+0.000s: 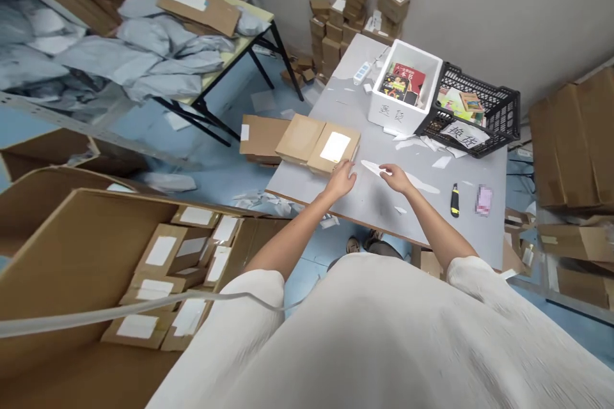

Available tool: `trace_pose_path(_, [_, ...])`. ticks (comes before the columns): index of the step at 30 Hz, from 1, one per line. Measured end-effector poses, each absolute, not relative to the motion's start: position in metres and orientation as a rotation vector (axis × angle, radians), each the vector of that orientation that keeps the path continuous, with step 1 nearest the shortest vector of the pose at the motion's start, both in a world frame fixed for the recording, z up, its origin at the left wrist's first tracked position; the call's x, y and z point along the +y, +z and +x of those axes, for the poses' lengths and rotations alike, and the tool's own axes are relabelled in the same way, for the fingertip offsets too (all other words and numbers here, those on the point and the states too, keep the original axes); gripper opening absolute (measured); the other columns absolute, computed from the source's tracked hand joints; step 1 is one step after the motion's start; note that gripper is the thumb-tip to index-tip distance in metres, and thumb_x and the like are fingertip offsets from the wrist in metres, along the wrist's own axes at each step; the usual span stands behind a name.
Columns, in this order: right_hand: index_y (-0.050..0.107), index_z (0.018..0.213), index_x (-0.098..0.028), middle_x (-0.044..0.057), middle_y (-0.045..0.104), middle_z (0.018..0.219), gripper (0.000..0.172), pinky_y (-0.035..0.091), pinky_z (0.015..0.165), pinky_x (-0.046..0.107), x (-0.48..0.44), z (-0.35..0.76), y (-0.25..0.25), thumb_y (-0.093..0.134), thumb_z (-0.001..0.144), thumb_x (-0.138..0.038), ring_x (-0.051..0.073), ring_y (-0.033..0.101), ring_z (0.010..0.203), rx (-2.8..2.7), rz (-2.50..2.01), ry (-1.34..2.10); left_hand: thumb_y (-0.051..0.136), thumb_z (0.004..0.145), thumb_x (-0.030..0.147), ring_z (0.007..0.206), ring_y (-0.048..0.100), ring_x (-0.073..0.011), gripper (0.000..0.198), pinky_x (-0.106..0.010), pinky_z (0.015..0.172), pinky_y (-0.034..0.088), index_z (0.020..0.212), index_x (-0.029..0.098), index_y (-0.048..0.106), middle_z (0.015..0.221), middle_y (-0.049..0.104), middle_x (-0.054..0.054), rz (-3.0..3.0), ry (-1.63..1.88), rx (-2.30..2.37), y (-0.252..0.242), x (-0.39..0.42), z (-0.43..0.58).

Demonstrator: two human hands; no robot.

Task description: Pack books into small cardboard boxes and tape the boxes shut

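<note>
My left hand [341, 180] is at the near right corner of a brown cardboard box [316, 156] with a white label [334, 147]. Its thumb is apart from the fingers, and the fingertips meet the box's edge; I cannot tell how firmly they touch. A second cardboard box [300, 138] lies flush against the first on its left. To the right, my right hand [395, 178] hovers at a long white paper strip [371, 167], fingers pointing left and loosely apart. Part of the strip is hidden beneath that hand.
On the grey table [355, 198] are a box cutter [455, 200], a pink item [483, 199], a white foam box [396, 116] and a black crate [499, 121] holding books. A large carton [62, 255] with labelled boxes stands at left. A hose [201, 295] crosses the foreground.
</note>
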State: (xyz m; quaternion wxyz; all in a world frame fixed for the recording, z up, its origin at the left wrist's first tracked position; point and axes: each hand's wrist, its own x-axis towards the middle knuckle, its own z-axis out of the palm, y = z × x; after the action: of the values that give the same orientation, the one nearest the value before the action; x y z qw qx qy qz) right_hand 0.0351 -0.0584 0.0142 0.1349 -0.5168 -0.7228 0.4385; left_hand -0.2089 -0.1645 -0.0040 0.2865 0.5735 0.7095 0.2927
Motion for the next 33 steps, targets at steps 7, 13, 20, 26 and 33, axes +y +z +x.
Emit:
trace_pose_path(7, [0.083, 0.127, -0.023, 0.014, 0.076, 0.147, 0.035, 0.057, 0.125, 0.054, -0.017, -0.019, -0.013, 0.073, 0.094, -0.030, 0.033, 0.075, 0.133, -2.244, -1.374, 1.292, 0.061, 0.096, 0.024, 0.165, 0.051, -0.0369, 0.055, -0.059, 0.143, 0.037, 0.150, 0.021, 0.068, 0.168, 0.060, -0.018, 1.364, 0.779, 2.026, -0.021, -0.174, -0.242])
trace_pose_path(13, [0.079, 0.135, -0.020, 0.018, 0.071, 0.152, 0.044, 0.047, 0.135, 0.059, 0.033, -0.071, -0.037, 0.069, 0.094, -0.033, 0.037, 0.063, 0.149, -2.442, -1.145, 1.190, 0.059, 0.097, 0.024, 0.165, 0.051, -0.0375, 0.054, -0.059, 0.142, 0.038, 0.150, 0.019, 0.069, 0.169, 0.059, -0.019, 1.246, 0.771, 2.119, -0.032, -0.173, -0.259])
trace_pose_path(20, [0.070, 0.148, -0.021, 0.018, 0.055, 0.175, 0.057, 0.037, 0.138, 0.072, 0.074, -0.120, -0.056, 0.068, 0.091, -0.032, 0.045, 0.043, 0.166, -2.621, -1.080, 1.097, 0.061, 0.097, 0.022, 0.161, 0.054, -0.0363, 0.049, -0.060, 0.139, 0.042, 0.144, 0.022, 0.072, 0.164, 0.064, -0.015, 1.124, 0.818, 2.169, -0.043, -0.168, -0.253])
trace_pose_path(26, [0.066, 0.155, -0.021, 0.018, 0.051, 0.178, 0.060, 0.041, 0.132, 0.071, 0.076, -0.127, -0.053, 0.063, 0.096, -0.031, 0.044, 0.041, 0.164, -2.761, -1.119, 1.049, 0.062, 0.093, 0.020, 0.160, 0.055, -0.0341, 0.049, -0.055, 0.141, 0.042, 0.141, 0.020, 0.074, 0.162, 0.065, -0.015, 1.069, 0.840, 2.189, -0.046, -0.166, -0.244])
trace_pose_path(33, [0.064, 0.159, -0.021, 0.017, 0.066, 0.163, 0.062, 0.044, 0.124, 0.068, 0.063, -0.093, -0.039, 0.061, 0.099, -0.037, 0.046, 0.052, 0.144, -2.644, -1.362, 1.006, 0.069, 0.086, 0.019, 0.155, 0.060, -0.0356, 0.050, -0.055, 0.139, 0.045, 0.135, 0.023, 0.078, 0.158, 0.068, -0.013, 1.099, 0.905, 2.175, -0.042, -0.159, -0.237])
